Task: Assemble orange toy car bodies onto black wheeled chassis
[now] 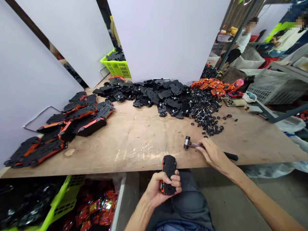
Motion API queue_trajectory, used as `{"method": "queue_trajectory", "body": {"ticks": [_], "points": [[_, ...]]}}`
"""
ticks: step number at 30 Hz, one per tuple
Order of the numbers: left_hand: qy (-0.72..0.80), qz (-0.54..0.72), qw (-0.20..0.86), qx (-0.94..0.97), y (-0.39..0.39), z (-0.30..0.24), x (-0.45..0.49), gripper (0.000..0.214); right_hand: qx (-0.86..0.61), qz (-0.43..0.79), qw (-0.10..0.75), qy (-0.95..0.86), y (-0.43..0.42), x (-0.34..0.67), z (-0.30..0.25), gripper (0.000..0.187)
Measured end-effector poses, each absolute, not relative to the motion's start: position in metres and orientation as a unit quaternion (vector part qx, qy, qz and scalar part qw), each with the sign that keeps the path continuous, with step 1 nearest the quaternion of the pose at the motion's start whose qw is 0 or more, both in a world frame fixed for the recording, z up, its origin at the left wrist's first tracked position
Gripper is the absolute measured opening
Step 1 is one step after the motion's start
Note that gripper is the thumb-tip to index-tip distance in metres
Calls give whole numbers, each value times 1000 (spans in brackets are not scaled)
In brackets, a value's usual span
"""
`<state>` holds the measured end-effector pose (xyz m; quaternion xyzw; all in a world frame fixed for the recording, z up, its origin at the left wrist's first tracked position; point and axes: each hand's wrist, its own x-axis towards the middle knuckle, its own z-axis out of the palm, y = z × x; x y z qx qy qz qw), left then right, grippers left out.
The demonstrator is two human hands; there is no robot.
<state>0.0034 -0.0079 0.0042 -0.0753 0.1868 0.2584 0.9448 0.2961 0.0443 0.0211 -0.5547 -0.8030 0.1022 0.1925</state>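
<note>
Dark trousers of the person are nearest, below the edge of the wooden table. Above them, the left hand is closed around an orange toy car, whose black underside faces up. At the right, the right hand is on the metal shaft of a small mallet; whether its fingers pinch firmly, I cannot tell. Farther back lie heaped black chassis, beside wheels with axles.

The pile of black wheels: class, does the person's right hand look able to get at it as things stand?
Probably yes: the right hand is at the hammer, close to the pile of black wheels, with nothing visibly standing between them.
</note>
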Motion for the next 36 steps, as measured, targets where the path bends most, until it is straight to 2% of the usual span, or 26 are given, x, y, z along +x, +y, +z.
{"method": "queue_trajectory", "body": {"ticks": [2,6,9,11,15,18,22,26,29,33,36], "points": [[155,257,944,-138,-6,-7,3,43,-523,173,194,-812,34,281,30,23],[157,254,939,-169,-3,-12,0,43,-416,189,185,-870,24,247,54,52],[170,253,936,-178,-1,-7,0,46,-424,186,266,-845,26,231,57,60],[176,252,935,-179,0,-5,0,47,-431,190,317,-823,28,225,51,61],[172,246,935,-191,3,-2,-1,47,-407,181,244,-862,23,226,38,63],[180,234,932,-208,4,0,-2,51,-440,190,270,-835,16,234,36,61],[189,226,930,-221,5,2,-2,51,-427,185,232,-854,18,235,40,57],[193,224,928,-226,5,3,-2,52,-485,216,323,-783,36,220,38,47],[189,226,927,-233,5,5,-3,51,-449,233,282,-816,45,215,28,48],[199,220,923,-244,7,6,-4,52,-464,212,291,-810,35,231,18,46],[198,222,927,-230,8,4,-4,52,-451,205,228,-838,27,255,16,48]]}}
